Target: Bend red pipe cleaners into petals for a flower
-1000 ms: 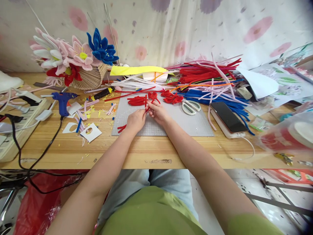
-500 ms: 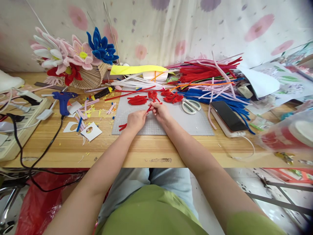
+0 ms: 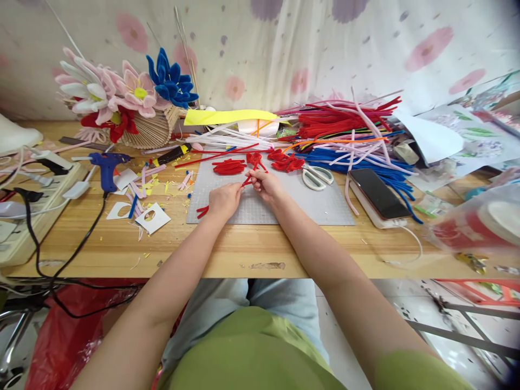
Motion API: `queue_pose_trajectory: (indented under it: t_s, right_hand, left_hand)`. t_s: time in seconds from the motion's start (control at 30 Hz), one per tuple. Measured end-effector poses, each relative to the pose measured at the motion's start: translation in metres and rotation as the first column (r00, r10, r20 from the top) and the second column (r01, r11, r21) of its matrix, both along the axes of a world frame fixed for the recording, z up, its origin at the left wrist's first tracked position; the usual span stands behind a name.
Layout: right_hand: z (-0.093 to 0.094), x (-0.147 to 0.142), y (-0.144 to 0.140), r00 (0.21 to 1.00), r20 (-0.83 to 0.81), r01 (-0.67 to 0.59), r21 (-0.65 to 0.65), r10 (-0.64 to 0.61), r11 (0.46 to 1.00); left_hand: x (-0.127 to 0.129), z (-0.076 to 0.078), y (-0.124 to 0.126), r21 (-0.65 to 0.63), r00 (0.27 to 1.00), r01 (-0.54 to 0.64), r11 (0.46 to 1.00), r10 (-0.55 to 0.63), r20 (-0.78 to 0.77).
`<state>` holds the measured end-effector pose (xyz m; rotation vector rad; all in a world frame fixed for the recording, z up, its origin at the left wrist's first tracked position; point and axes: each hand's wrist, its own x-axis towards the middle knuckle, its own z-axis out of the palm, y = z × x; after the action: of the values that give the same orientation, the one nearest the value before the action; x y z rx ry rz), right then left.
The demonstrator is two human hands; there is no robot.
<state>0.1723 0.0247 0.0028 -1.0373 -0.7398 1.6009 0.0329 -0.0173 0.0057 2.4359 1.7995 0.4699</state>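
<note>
Both my hands meet over a grey cutting mat point(image 3: 320, 208), fingers closed. My left hand point(image 3: 226, 199) pinches one end of a red pipe cleaner point(image 3: 246, 181), and my right hand point(image 3: 265, 184) grips it close by. Just beyond my fingertips lies a bent red pipe-cleaner piece point(image 3: 255, 159). To its left rests a bundle of short red pipe cleaners point(image 3: 228, 167); to its right is a pile of looped red pieces point(image 3: 285, 161). More red ends point(image 3: 202, 211) show beside my left wrist. White-handled scissors point(image 3: 317, 177) lie on the mat's right side, their blades partly hidden.
Long pipe cleaners point(image 3: 345, 122) in several colours heap up at the back right. A phone point(image 3: 379, 193) lies on a white block. At left are a blue glue gun point(image 3: 106, 169), a power strip point(image 3: 60, 216), paper scraps and fuzzy flowers point(image 3: 134, 89).
My hands keep their hold on the red pipe cleaner in nearly the same place. The view has shifted slightly; nothing else has visibly moved.
</note>
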Motion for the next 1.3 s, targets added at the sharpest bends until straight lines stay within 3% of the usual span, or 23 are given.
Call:
queue_pose_trajectory:
  t_s: [0.1, 0.3, 0.5, 0.57, 0.73, 0.83, 0.93, 1.0, 1.07, 1.1, 1.17, 1.23, 1.3]
  right_hand:
    - [0.000, 0.000, -0.001, 0.998, -0.046, -0.032, -0.021, 0.031, 0.999]
    - [0.001, 0.003, -0.002, 0.988, -0.136, -0.074, -0.016, 0.071, 0.997]
    - [0.000, 0.007, -0.002, 0.996, -0.089, -0.018, 0.011, 0.019, 1.000]
    - [0.001, 0.004, -0.005, 0.998, -0.052, -0.036, 0.040, 0.038, 0.999]
    - [-0.001, 0.000, -0.009, 0.999, -0.007, -0.051, 0.077, 0.052, 0.996]
    - [-0.005, 0.002, -0.007, 0.998, -0.039, -0.045, 0.108, 0.049, 0.993]
    - [-0.007, 0.004, -0.006, 0.996, -0.082, -0.027, 0.159, 0.040, 0.987]
    - [-0.007, 0.004, -0.006, 0.994, -0.102, -0.029, 0.185, 0.048, 0.982]
    - [-0.005, 0.004, -0.008, 0.991, -0.115, -0.049, 0.205, 0.073, 0.978]
    - [-0.004, 0.003, -0.009, 0.989, -0.119, -0.063, 0.211, 0.090, 0.975]
    - [-0.002, 0.002, -0.011, 0.985, -0.115, -0.104, 0.203, 0.129, 0.974]
    - [-0.001, -0.001, -0.014, 0.979, -0.097, -0.157, 0.178, 0.176, 0.971]
    - [-0.001, -0.003, -0.016, 0.969, -0.067, -0.226, 0.156, 0.238, 0.962]
  left_hand:
    - [-0.002, -0.001, 0.002, 0.063, 0.998, -0.030, 0.998, 0.026, 0.057]
    - [-0.005, -0.006, 0.008, 0.138, 0.993, 0.031, 0.990, -0.047, 0.112]
    - [-0.008, -0.005, 0.006, 0.219, 0.969, -0.076, 0.973, 0.021, 0.244]
    - [-0.012, -0.004, 0.007, 0.239, 0.934, -0.186, 0.953, 0.096, 0.345]
    - [-0.037, -0.003, 0.020, 0.225, 0.766, -0.467, 0.855, 0.264, 0.586]
    - [-0.047, -0.003, 0.025, 0.154, 0.662, -0.541, 0.827, 0.306, 0.684]
    - [-0.043, -0.004, 0.021, 0.124, 0.623, -0.472, 0.873, 0.231, 0.748]
    - [-0.033, -0.005, 0.017, 0.072, 0.637, -0.310, 0.948, 0.150, 0.756]
    - [-0.020, -0.008, 0.014, -0.054, 0.610, -0.141, 0.988, 0.130, 0.782]
    - [-0.015, -0.009, 0.014, -0.130, 0.543, -0.068, 0.989, 0.146, 0.827]
    - [-0.005, -0.012, 0.016, -0.224, 0.321, 0.058, 0.973, 0.194, 0.927]
    - [0.000, -0.013, 0.019, -0.202, 0.119, 0.100, 0.974, 0.190, 0.975]
    - [0.000, -0.012, 0.021, -0.161, -0.025, 0.097, 0.982, 0.164, 0.986]
